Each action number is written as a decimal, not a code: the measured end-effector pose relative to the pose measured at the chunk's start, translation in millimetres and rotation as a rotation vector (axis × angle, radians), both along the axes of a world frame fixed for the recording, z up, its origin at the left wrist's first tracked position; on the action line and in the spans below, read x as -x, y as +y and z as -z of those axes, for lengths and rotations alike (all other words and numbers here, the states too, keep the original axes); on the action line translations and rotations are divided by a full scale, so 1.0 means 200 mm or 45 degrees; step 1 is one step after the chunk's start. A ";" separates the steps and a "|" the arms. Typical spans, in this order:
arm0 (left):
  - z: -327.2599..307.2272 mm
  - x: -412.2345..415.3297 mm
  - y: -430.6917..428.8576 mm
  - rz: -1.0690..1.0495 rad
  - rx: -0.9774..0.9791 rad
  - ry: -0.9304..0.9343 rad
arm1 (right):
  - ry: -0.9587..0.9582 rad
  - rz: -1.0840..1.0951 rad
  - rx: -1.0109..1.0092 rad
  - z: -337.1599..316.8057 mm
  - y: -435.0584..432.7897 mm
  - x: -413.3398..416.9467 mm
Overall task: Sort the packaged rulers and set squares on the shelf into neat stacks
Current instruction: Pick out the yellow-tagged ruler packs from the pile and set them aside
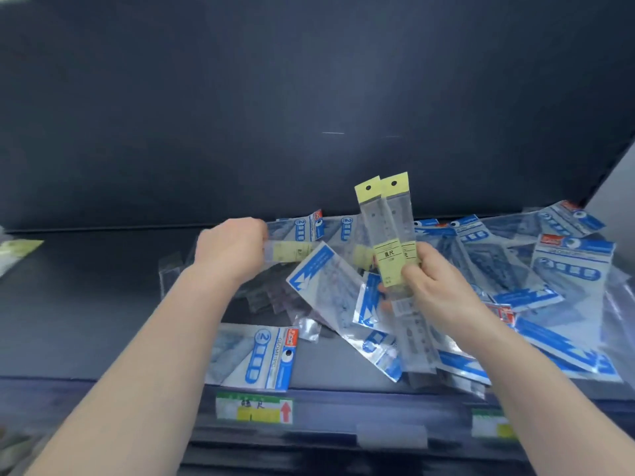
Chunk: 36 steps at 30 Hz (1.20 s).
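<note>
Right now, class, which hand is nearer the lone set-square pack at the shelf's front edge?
Left. The left hand is just beyond the pack, gripping a ruler; the right hand is farther off to the right, holding two rulers.

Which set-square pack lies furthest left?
The blue-and-white pack at the shelf front edge, above the red-arrow tag; the others lie heaped further right.
</note>
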<state>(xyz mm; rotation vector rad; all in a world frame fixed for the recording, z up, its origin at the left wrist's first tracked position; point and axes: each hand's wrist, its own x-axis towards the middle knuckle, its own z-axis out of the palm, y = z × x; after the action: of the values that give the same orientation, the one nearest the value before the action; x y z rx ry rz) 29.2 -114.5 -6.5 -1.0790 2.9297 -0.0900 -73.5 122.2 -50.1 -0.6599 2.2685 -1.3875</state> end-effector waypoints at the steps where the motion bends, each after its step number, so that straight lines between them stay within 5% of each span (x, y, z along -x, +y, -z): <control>1: -0.02 -0.02 -0.02 -0.054 0.049 0.022 | 0.021 -0.030 -0.028 -0.01 0.00 0.00; 5: -0.02 -0.11 -0.07 -0.218 -0.132 0.291 | 0.004 -0.120 -0.020 -0.02 -0.07 0.00; 7: 0.01 -0.14 -0.03 -0.253 -0.470 0.534 | -0.028 -0.116 0.012 -0.02 -0.14 -0.02; 10: 0.02 -0.16 0.10 -0.353 -1.291 0.894 | -0.136 -0.071 0.081 -0.02 -0.27 -0.06; 13: 0.06 -0.16 0.19 -0.281 -1.556 0.866 | -0.172 -0.036 0.149 -0.04 -0.40 -0.11; 25: 0.11 -0.48 -0.32 -0.263 -1.299 0.946 | -0.058 -0.215 0.315 -0.10 -1.09 -0.60; 32: 0.12 -0.92 -0.92 -0.363 -1.008 0.978 | 0.684 -0.377 -0.294 -0.05 -1.58 -0.91; 36: 0.12 -1.21 -1.27 -0.466 -0.662 0.727 | 0.801 -0.529 -0.477 -0.04 -1.82 -1.10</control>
<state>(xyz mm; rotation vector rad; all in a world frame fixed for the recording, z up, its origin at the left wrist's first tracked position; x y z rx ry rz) 270.5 -368.2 -29.7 -1.7063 2.8121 1.0785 147.1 -241.6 -41.7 -1.4805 2.5286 -0.5791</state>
